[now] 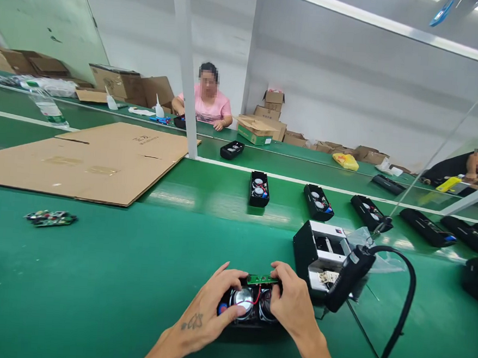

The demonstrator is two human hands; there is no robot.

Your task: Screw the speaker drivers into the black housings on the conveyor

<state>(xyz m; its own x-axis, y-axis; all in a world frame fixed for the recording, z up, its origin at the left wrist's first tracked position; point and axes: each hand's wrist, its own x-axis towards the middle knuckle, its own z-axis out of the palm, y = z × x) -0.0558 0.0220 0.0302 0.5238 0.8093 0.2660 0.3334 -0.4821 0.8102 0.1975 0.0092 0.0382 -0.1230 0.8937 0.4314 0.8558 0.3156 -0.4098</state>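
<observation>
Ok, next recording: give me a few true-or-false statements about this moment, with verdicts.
1. The left hand and right hand grip a green circuit board above a black speaker housing. True.
2. The right hand holds a black corded tool. False: the black corded tool is apart from it, further right.
3. A flattened cardboard sheet lies on the green belt. True.
4. The co-worker across the belt wears a blue shirt. False: the co-worker's shirt is pink.
</observation>
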